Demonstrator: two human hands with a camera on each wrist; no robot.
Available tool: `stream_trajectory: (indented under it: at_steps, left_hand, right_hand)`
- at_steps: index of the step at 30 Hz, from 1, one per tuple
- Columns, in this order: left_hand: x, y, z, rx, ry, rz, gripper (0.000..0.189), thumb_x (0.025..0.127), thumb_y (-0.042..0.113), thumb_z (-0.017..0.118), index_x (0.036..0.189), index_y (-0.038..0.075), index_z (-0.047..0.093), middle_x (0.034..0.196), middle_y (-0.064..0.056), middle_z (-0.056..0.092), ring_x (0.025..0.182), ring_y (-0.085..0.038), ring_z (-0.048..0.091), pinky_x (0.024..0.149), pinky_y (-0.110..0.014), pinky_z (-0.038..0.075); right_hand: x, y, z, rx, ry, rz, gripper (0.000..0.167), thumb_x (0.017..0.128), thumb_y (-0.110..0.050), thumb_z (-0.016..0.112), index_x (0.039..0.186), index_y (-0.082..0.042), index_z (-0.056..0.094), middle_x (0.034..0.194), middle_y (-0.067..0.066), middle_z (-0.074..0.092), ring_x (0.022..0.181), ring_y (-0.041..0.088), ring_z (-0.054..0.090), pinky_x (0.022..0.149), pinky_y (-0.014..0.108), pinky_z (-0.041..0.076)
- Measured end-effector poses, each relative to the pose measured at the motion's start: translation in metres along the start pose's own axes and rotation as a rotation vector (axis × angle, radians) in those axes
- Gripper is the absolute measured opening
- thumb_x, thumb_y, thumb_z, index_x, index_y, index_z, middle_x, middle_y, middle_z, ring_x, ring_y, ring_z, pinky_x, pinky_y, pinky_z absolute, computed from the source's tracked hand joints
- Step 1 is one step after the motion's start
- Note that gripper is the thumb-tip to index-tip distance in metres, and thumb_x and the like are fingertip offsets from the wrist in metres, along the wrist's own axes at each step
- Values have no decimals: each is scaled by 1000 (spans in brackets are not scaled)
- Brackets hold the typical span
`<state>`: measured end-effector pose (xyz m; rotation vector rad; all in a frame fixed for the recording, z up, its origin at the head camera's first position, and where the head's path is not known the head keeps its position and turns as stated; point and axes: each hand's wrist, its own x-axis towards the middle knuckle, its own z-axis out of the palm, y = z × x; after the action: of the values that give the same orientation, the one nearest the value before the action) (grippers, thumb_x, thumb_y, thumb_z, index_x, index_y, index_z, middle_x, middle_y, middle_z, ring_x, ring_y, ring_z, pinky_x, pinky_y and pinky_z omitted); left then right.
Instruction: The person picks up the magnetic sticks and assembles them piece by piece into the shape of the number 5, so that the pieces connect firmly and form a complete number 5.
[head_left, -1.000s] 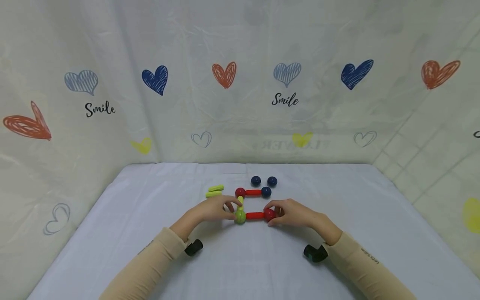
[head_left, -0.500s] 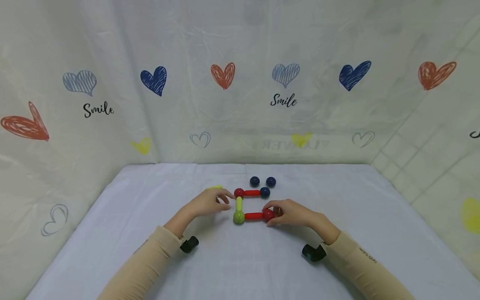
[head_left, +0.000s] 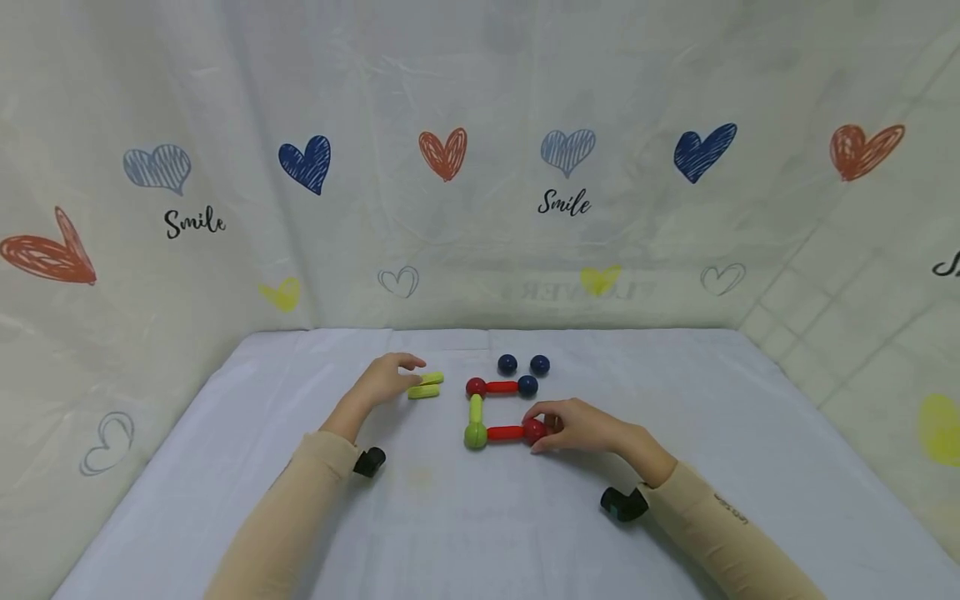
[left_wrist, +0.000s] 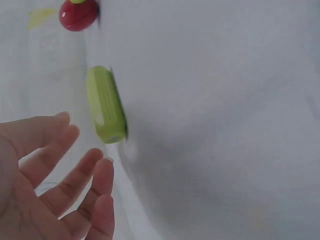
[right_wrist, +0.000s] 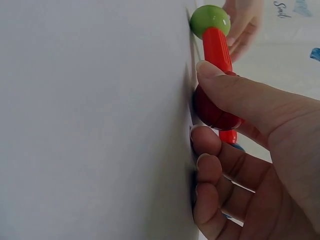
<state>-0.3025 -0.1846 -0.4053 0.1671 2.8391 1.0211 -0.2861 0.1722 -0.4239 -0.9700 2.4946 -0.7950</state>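
Note:
My right hand (head_left: 573, 425) pinches a red ball (right_wrist: 215, 110) at the near right end of a joined shape on the table. From that ball a red rod (head_left: 506, 432) runs left to a green ball (head_left: 476, 436). A yellow-green rod (head_left: 476, 408) links the green ball to a second red ball (head_left: 476, 387), and another red rod (head_left: 502, 387) joins that one to a dark blue ball (head_left: 528, 386). My left hand (head_left: 386, 377) has its fingers spread and relaxed right by two loose yellow-green rods (head_left: 424, 392); in the left wrist view a rod (left_wrist: 106, 105) lies just beyond its fingertips.
Two loose dark blue balls (head_left: 507, 364) sit behind the joined shape. A white cloth covers the table (head_left: 637, 367), and a curtain (head_left: 480, 217) printed with hearts hangs behind it. Each wrist carries a small black camera (head_left: 624, 504).
My left hand has let go of the green ball and moved left and back to the loose yellow-green rods. The right hand stays on the red ball.

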Motion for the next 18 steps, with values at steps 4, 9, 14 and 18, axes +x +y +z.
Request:
stream_trajectory:
  at_steps: [4,9,14,18]
  left_hand:
    - [9,-3,0,10,-25,-49,34,99,16,65,131,5,67,128,-20,63,117,-37,58,96,-50,49]
    - [15,-2,1,18,-43,-67,31,98,15,66,127,3,69,121,-19,66,104,-31,63,89,-45,52]
    - [21,-1,5,40,-50,-54,29,96,16,69,123,4,71,116,-17,69,104,-30,64,90,-46,51]
    - [25,3,8,72,-43,-65,29,93,16,72,119,4,73,113,-14,70,105,-29,65,92,-46,50]
  right_hand:
    - [1,-1,-1,4,-5,2,39,90,-26,82,124,-15,67,84,-4,57,80,14,53,68,27,45]
    - [1,-2,-2,13,-20,-14,39,90,-26,82,124,-14,67,83,-5,57,79,13,54,68,26,46]
    - [0,2,-6,28,-51,-31,45,89,-26,82,129,-13,65,83,-4,56,79,14,54,69,27,45]
    - [1,5,-7,46,-74,-34,48,91,-27,81,134,-14,64,86,-4,56,82,16,54,71,29,45]
